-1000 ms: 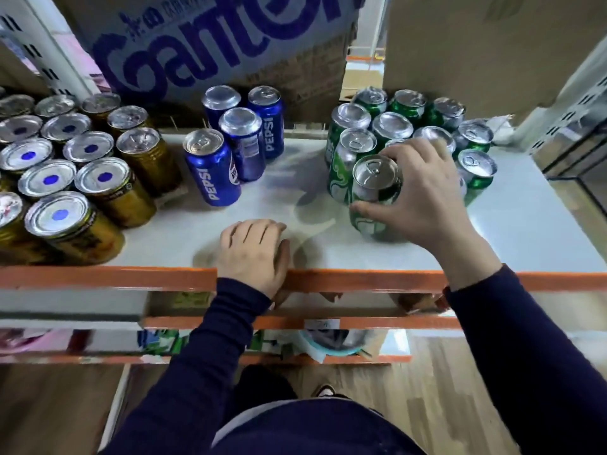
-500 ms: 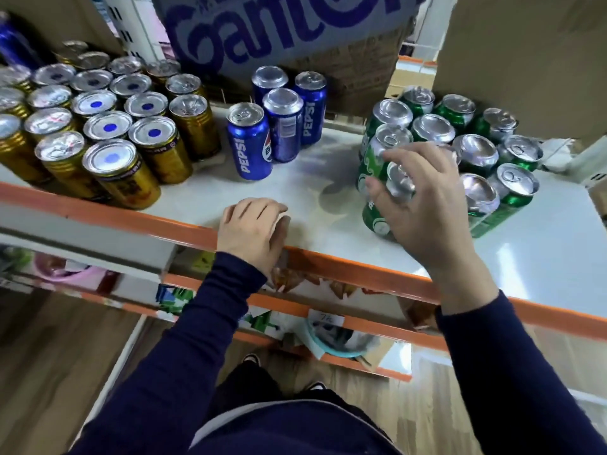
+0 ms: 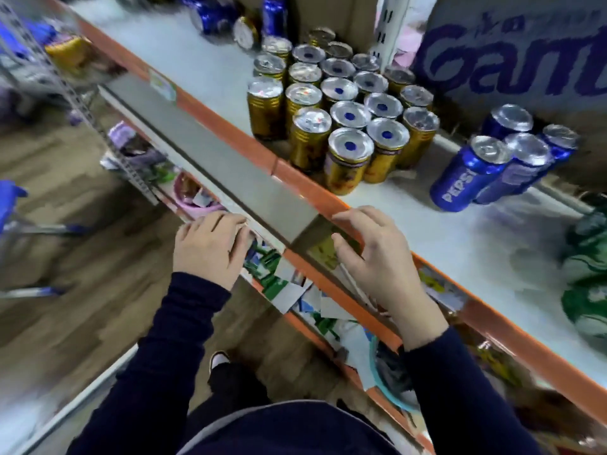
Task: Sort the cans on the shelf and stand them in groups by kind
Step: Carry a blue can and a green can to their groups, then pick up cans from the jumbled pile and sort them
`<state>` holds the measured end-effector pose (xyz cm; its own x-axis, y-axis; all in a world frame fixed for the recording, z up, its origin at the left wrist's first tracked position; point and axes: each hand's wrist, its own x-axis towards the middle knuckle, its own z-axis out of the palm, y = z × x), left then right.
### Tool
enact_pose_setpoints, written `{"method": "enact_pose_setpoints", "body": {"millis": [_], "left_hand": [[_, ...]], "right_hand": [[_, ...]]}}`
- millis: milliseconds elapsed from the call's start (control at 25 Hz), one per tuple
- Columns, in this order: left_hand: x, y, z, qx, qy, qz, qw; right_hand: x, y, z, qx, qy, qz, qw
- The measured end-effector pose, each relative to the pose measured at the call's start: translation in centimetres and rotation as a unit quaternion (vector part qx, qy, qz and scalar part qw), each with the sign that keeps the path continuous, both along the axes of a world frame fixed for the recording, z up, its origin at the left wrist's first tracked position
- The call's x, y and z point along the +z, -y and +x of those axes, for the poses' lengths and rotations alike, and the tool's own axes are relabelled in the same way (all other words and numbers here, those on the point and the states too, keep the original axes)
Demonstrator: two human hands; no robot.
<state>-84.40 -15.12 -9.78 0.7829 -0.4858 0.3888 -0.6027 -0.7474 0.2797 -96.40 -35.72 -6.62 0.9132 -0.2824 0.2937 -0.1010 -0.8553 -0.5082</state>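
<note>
Strays come next, we judge: our left hand and right hand hang loose and empty at the orange shelf rail. Gold cans stand grouped just beyond them, Pepsi cans beyond the right hand, and green cans blurred far right. We should reach well past the left hand for the blurred loose cans, gripping each by its body.

The shelf is a white board with an orange front rail. A tight block of gold cans stands on it in rows, with a small cluster of blue Pepsi cans near their right. Green cans blur at the right edge. A lettered cardboard box sits behind, and a few stray cans lie at the far end.
</note>
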Motion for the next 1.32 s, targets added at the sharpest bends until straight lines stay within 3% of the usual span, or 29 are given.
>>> {"method": "enact_pose_setpoints", "body": {"millis": [240, 520, 800, 1040, 1320], "left_hand": [[0.6, -10.2, 10.8, 0.035, -0.005, -0.003, 0.999], [-0.1, -17.4, 20.9, 0.053, -0.082, 0.026, 0.995], [-1.2, -14.6, 33.5, -0.007, -0.101, 0.036, 0.994], [2.0, -10.0, 48.4, -0.063, -0.057, -0.002, 0.996], [1.5, -9.2, 60.9, -0.092, -0.046, -0.058, 0.993]], "right_hand": [[-1.0, -9.7, 13.2, 0.039, -0.035, 0.007, 0.999], [-1.3, -16.0, 25.4, 0.083, -0.043, 0.031, 0.995], [-1.2, -13.2, 37.0, 0.027, 0.021, 0.063, 0.997], [1.4, -8.8, 49.6, -0.04, 0.066, 0.049, 0.996], [0.0, -9.2, 60.5, -0.062, -0.002, 0.035, 0.997]]}}
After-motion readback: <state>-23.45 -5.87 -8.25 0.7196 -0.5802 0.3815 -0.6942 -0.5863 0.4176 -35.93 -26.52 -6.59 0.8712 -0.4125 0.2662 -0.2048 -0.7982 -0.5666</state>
